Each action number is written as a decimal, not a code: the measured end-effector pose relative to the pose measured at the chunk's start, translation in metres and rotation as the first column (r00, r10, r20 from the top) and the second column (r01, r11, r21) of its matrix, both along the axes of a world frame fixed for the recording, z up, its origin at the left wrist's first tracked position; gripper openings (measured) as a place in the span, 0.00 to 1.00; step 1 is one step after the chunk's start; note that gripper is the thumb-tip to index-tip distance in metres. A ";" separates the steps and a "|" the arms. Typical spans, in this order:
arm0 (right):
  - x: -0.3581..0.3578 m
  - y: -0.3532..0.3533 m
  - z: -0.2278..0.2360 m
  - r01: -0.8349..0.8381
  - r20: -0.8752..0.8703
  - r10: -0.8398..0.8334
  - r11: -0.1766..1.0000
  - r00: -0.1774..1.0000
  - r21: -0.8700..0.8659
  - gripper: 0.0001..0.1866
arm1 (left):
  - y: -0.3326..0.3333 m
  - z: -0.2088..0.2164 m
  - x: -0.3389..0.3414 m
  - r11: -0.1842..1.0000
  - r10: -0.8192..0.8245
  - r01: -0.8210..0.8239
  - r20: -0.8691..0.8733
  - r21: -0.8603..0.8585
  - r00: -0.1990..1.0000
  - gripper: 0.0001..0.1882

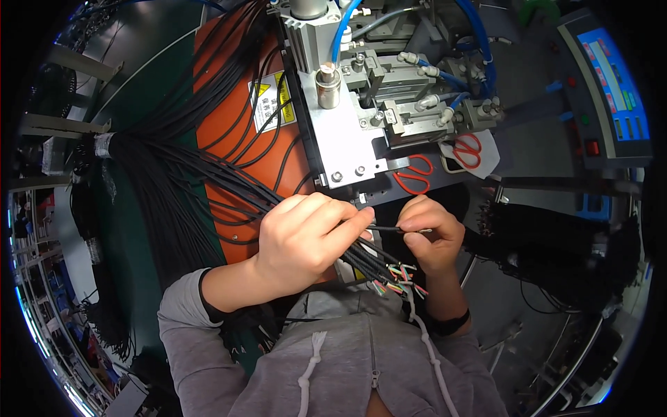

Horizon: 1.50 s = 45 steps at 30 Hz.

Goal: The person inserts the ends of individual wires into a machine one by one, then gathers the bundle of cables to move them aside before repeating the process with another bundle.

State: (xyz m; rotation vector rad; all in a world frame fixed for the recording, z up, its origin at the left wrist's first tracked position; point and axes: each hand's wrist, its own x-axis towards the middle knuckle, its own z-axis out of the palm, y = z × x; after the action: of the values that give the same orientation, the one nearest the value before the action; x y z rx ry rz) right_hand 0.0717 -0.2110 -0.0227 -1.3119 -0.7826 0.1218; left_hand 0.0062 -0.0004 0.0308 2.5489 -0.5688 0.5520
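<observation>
My left hand (306,233) is closed around a bunch of thin black cables (372,258). Their stripped ends, with red, green and white wires (399,279), hang below that hand, in front of my grey hoodie. One single black cable (385,228) runs across from the left fingers to my right hand (432,233). There the thumb and fingertips pinch it near its end. Both hands are just in front of a metal machine (347,142) with a flat silver plate. The fingers partly hide the cable's tip.
A large bundle of black cables (149,160) spreads from the left over an orange board (229,125). Two red-handled scissors (415,175) lie by the machine. A control panel with a blue screen (611,87) stands at the right. More black cables (563,254) hang on a rack there.
</observation>
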 end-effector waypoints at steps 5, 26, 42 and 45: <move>-0.001 0.017 0.012 0.073 -0.153 -0.077 0.997 0.985 -0.032 0.10 | 0.000 0.000 0.000 0.988 0.028 0.001 0.186 -0.153 0.982 0.11; 0.000 0.038 0.031 0.374 0.418 -0.249 0.893 0.874 -0.251 0.08 | -0.003 -0.010 -0.004 0.997 0.068 -0.065 0.054 -0.050 0.996 0.11; 0.007 0.035 0.006 0.294 0.182 -0.234 0.830 0.955 -0.475 0.05 | -0.010 -0.018 -0.009 0.972 0.072 -0.072 0.009 0.222 0.997 0.20; 0.007 0.040 0.005 0.323 0.269 -0.208 0.793 0.940 -0.516 0.04 | -0.013 -0.020 -0.010 0.956 0.122 -0.112 -0.020 0.270 0.992 0.20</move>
State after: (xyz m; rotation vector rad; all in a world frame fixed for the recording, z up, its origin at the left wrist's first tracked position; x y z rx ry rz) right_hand 0.0784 -0.1710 -0.0178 -2.0075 -0.7462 -0.0156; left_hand -0.0042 -0.0133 0.0113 2.8588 -0.5121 0.4966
